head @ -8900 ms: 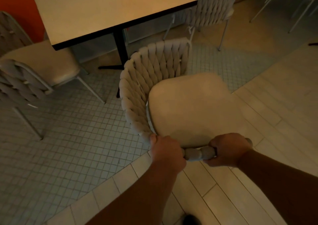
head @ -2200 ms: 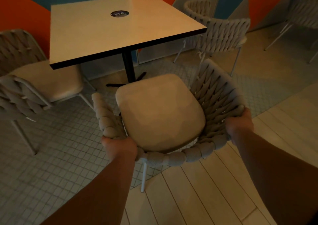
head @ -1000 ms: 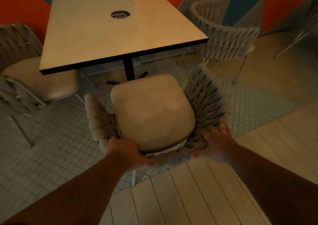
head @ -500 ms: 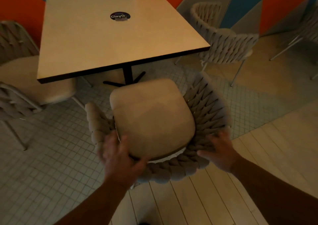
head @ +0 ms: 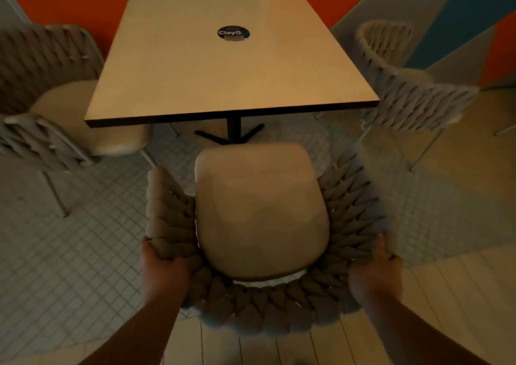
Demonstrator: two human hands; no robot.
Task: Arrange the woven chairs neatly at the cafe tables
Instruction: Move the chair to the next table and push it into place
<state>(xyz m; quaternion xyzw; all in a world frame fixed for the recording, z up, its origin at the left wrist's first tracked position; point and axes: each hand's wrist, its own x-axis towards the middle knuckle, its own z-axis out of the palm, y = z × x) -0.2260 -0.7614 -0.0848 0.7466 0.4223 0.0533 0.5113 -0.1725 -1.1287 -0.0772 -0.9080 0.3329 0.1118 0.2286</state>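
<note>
At 6 o'clock of the cafe table, woven chair now sits square; your L hand & R hand have regripped its backrest sides. Push to 12 next.

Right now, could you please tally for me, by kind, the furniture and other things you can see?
Woven chairs: 3 (held chair, left chair, right chair)
Tables: 1 (table)
Stickers: 1 (round sticker)
Hands: 2 (left hand, right hand, both gripping the held chair)
Total: 7
A stray leg at the right edge is not counted.
</note>
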